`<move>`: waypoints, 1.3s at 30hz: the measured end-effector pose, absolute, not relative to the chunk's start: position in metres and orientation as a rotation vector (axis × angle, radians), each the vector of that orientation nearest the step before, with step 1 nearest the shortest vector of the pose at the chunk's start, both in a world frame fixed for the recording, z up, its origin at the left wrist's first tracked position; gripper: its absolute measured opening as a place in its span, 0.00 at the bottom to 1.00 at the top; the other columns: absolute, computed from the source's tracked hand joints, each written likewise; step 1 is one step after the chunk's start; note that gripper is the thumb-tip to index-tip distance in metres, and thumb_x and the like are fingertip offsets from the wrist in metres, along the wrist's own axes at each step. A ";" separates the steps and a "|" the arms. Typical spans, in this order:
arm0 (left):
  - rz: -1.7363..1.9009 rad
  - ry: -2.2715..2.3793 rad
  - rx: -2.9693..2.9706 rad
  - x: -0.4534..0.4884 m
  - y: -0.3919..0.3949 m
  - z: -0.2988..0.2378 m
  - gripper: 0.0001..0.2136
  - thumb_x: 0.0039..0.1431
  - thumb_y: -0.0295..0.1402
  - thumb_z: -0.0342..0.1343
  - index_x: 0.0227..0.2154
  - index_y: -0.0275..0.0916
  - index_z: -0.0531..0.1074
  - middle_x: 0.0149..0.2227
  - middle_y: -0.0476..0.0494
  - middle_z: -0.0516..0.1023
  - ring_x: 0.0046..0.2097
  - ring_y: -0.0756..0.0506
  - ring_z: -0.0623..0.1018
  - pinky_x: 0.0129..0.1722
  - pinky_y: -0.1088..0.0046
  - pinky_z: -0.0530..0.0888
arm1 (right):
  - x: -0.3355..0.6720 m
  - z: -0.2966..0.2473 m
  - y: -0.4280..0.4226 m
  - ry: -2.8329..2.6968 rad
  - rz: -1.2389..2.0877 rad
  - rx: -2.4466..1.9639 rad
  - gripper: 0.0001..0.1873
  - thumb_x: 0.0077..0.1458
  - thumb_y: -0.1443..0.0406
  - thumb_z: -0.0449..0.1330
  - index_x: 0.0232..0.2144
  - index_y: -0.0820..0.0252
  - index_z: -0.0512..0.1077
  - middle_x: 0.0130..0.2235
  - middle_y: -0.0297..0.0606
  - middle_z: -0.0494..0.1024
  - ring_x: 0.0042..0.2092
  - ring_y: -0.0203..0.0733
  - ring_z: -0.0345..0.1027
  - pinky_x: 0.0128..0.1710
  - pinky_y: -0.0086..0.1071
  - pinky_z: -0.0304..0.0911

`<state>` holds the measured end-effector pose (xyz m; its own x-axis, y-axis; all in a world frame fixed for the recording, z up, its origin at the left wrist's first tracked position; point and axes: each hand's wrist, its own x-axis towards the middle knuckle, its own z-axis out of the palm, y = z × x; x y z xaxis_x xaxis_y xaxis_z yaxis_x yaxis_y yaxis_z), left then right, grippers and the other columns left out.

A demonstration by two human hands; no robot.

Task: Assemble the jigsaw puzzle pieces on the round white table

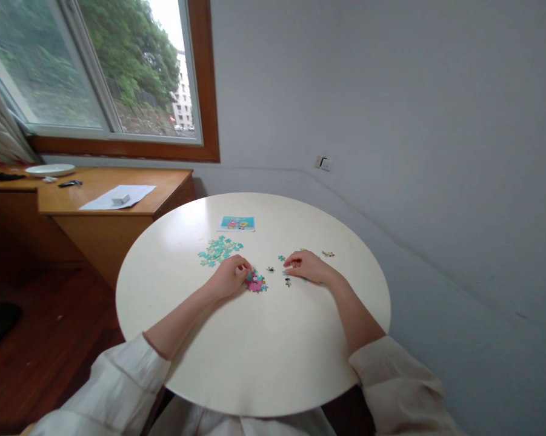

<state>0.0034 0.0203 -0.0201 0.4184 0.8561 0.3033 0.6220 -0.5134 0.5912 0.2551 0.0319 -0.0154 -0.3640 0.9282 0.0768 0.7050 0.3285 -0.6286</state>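
Observation:
On a round cream table lies a small joined patch of jigsaw puzzle (255, 283), mostly pink with teal bits. My left hand (231, 276) is at its left edge, thumb and fingers pinched together on a teal puzzle piece (249, 276), partly hidden by the fingertips. To the right, my right hand (308, 266) hovers low with its fingers curved and a gap between thumb and forefinger, close to loose pieces. A dark-and-white piece (271, 269) lies between the hands. Another piece (288, 281) is below my right fingertips, and a teal piece (281, 258) above them. More pieces are partly hidden under my right hand.
A heap of teal puzzle pieces (219, 249) lies left of the hands. Behind it is a picture card (237, 224). A few joined pieces (328, 254) lie at the right. A wooden desk (173, 181) with paper (140, 192) stands at the left, under a window.

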 end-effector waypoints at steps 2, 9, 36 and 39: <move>0.842 1.317 2.277 0.003 0.021 -0.020 0.07 0.50 0.27 0.47 0.26 0.36 0.71 0.29 0.46 0.72 0.33 0.49 0.71 0.35 0.73 0.68 | 0.255 -0.015 0.031 -2.180 0.723 -1.462 0.15 0.40 0.60 0.60 0.29 0.66 0.74 0.23 0.33 0.66 0.26 0.32 0.57 0.26 0.26 0.53; 0.835 1.361 2.251 0.003 0.021 -0.020 0.08 0.51 0.29 0.46 0.27 0.36 0.71 0.28 0.46 0.73 0.31 0.49 0.71 0.33 0.74 0.67 | 0.251 -0.009 0.028 -2.164 0.737 -1.515 0.12 0.42 0.61 0.58 0.27 0.66 0.73 0.19 0.31 0.64 0.23 0.31 0.54 0.24 0.26 0.50; 0.802 1.338 2.266 0.003 0.021 -0.020 0.09 0.51 0.30 0.46 0.26 0.36 0.71 0.27 0.46 0.73 0.29 0.49 0.70 0.32 0.75 0.66 | 0.263 -0.014 0.040 -1.850 0.319 -1.588 0.13 0.42 0.73 0.49 0.29 0.62 0.72 0.27 0.34 0.67 0.28 0.33 0.60 0.31 0.26 0.56; 0.806 1.328 2.267 0.002 0.022 -0.020 0.09 0.51 0.29 0.46 0.26 0.36 0.71 0.27 0.46 0.73 0.30 0.49 0.70 0.32 0.75 0.66 | 0.263 -0.014 0.040 -1.822 0.340 -1.603 0.12 0.40 0.72 0.50 0.26 0.62 0.72 0.25 0.34 0.67 0.27 0.32 0.60 0.29 0.26 0.56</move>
